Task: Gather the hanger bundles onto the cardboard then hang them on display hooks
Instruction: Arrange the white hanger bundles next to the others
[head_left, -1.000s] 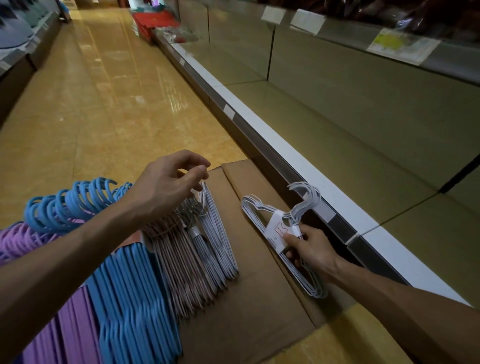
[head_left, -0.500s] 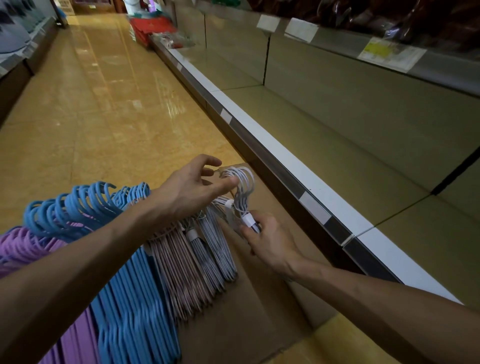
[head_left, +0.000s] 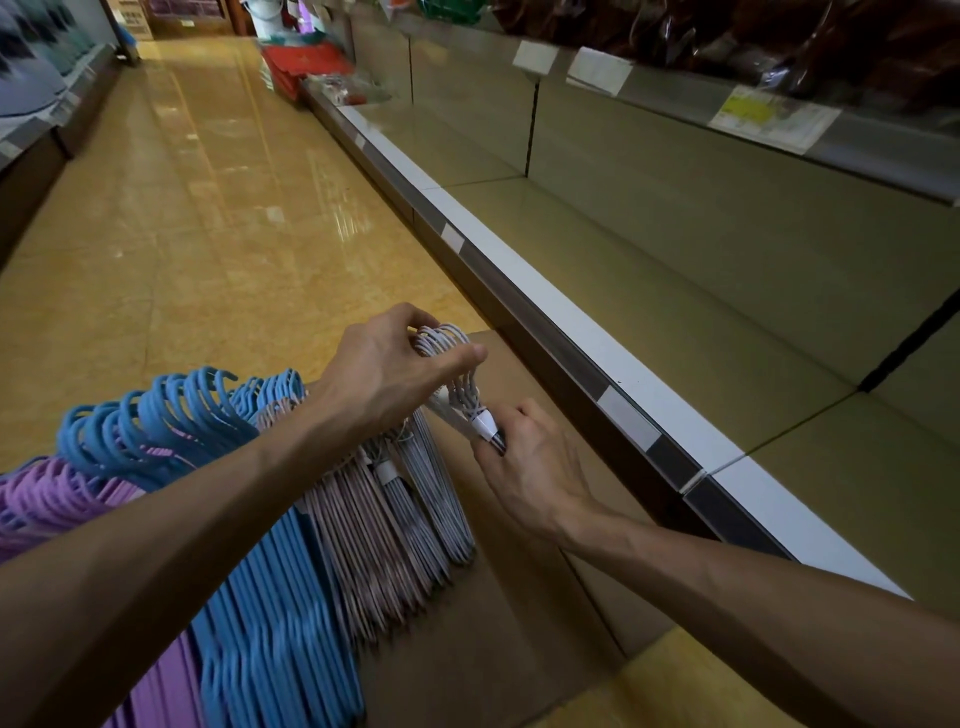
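A flat sheet of cardboard (head_left: 498, 644) lies on the floor beside the low shelf. On it lean rows of hanger bundles: purple (head_left: 47, 499), blue (head_left: 270, 623), pink (head_left: 363, 545) and white (head_left: 441, 509). A white hanger bundle (head_left: 467, 400) with a paper band stands against the white row. My left hand (head_left: 389, 364) pinches its hooks at the top. My right hand (head_left: 524, 462) grips its neck at the band from the right.
A long low shelf (head_left: 675, 291) with a white front edge (head_left: 597, 332) runs along the right. Price labels hang from the shelf above. The shiny yellow aisle floor (head_left: 208, 208) stretches ahead; a red basket (head_left: 306, 62) sits far up the aisle.
My right hand carried the white bundle left from the shelf edge to the white row. My left hand moved from the row's hooks onto this bundle's hooks.
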